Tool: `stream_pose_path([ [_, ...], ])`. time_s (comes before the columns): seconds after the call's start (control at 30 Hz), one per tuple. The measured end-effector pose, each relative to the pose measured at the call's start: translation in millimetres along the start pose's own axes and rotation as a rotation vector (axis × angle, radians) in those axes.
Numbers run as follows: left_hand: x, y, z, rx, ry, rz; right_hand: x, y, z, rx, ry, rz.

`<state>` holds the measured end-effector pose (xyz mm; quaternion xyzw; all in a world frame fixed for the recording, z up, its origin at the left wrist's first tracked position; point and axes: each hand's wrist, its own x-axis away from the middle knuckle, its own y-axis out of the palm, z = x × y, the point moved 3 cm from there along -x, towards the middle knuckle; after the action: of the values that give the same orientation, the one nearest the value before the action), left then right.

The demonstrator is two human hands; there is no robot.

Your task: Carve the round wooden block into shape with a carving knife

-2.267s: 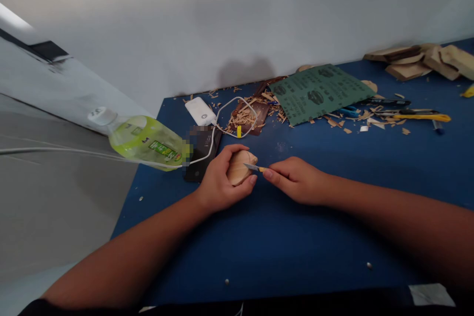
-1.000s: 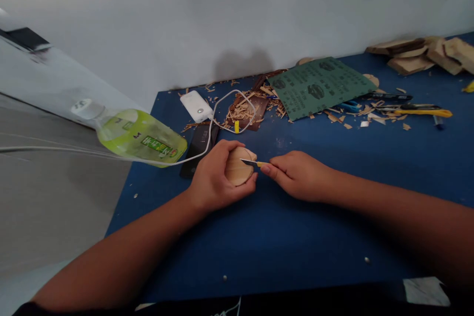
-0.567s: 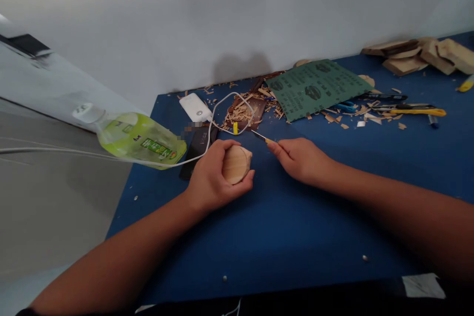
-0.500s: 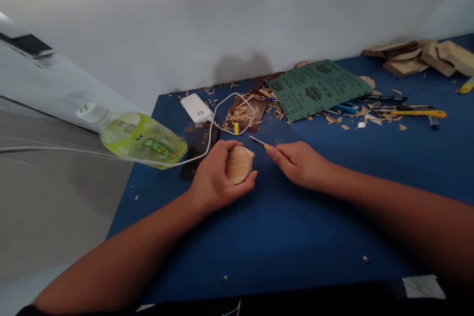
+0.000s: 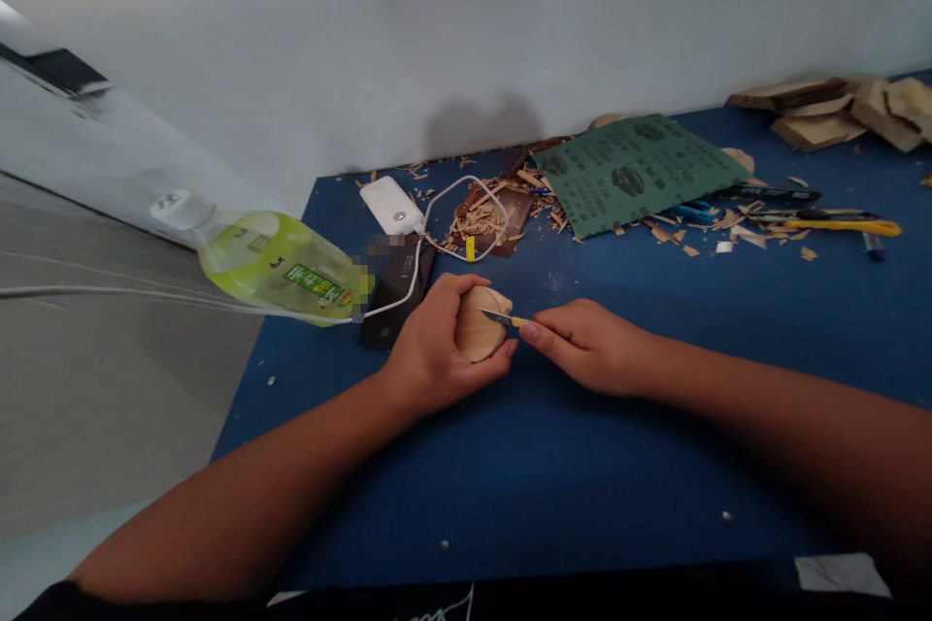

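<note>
Cupping a rounded wooden piece (image 5: 479, 335) from its left side, the left hand (image 5: 441, 340) curves half-closed around it, over the blue tabletop (image 5: 539, 485). The right hand (image 5: 586, 344) is closed on a small knife (image 5: 502, 318) pointing across the wooden piece; whether they touch is unclear.

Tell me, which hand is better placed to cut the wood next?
Probably the right hand: it grips the knife, whose blade appears over the wooden piece. The left hand is busy holding that piece.
</note>
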<state>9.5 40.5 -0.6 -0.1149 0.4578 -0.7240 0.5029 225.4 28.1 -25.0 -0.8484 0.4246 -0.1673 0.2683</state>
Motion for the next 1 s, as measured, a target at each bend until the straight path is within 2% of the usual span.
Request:
stream_pose_path([
  [0.33, 2, -3.1, 1, -0.047, 0.015, 0.024, 2, 1, -6, -0.05, 0.116, -0.033],
  [0.57, 0, -4.4, -2, -0.028, -0.064, -0.023, -1, -3, -5, 0.047, 0.155, 0.034],
  [0.8, -2, 0.7, -8, -0.068, -0.125, -0.012, -4, -1, -2, 0.137, 0.179, 0.101],
  [0.87, -1, -2.0, -7, -0.082, -0.13, 0.002, -7, -7, 4, 0.143, 0.208, 0.145],
  [1.0, 2, -10.7, -3, -0.085, -0.11, 0.049, -9, -26, 16, 0.111, 0.264, 0.343],
])
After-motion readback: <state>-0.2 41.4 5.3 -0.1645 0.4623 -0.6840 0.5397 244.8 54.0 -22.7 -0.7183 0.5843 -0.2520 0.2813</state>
